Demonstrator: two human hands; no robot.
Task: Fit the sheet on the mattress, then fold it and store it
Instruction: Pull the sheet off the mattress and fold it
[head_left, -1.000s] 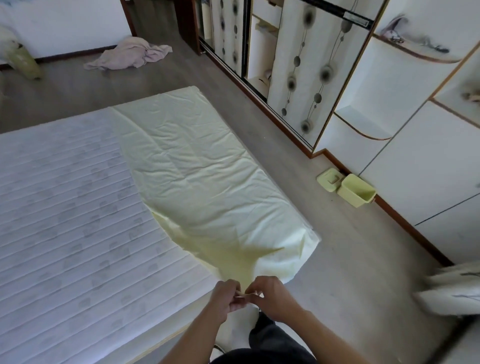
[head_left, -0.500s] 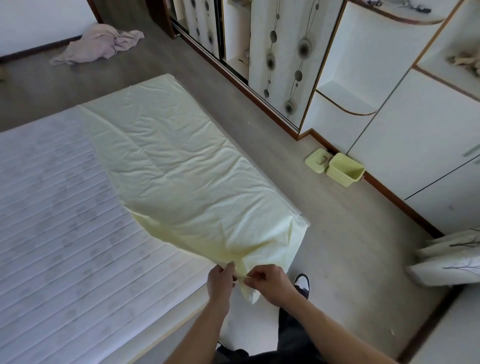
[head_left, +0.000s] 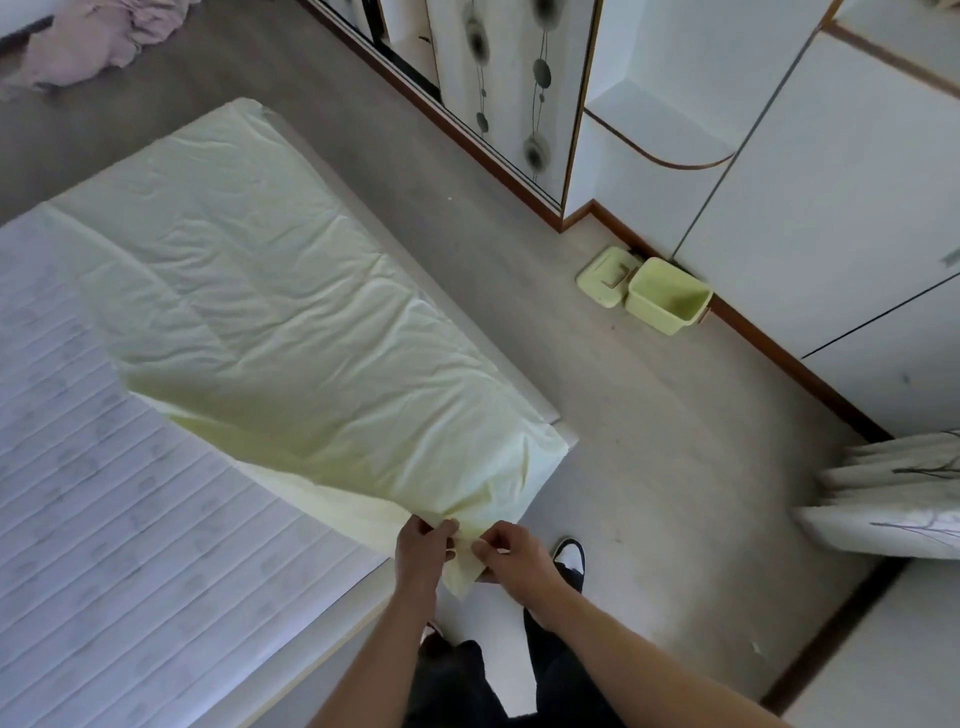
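Left hand (head_left: 422, 545): pinched the sheet corner; fingertips partly hidden by cloth
Right hand (head_left: 506, 553): pinched the same corner, just beside the left
Sheet (head_left: 291, 322): ran from the hands toward 11 o'clock over the mattress (head_left: 104, 519); its underside was hidden

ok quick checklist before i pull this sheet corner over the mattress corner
1. Both hands on the corner: left hand and right hand each pinch the sheet corner. Ok.
2. Grip on the corner seam or elastic: hidden by the fingers. Cannot tell.
3. Near mattress corner covered: it shows bare past the sheet's edge. Not ok.
4. Far corner seated: the sheet wraps over it. Ok.
5. Sheet spread across the mattress: the left part is bare. Not ok.
6. Standing room: the floor beside the bed is free; the bin and its lid sit over by the wardrobe. Ok.
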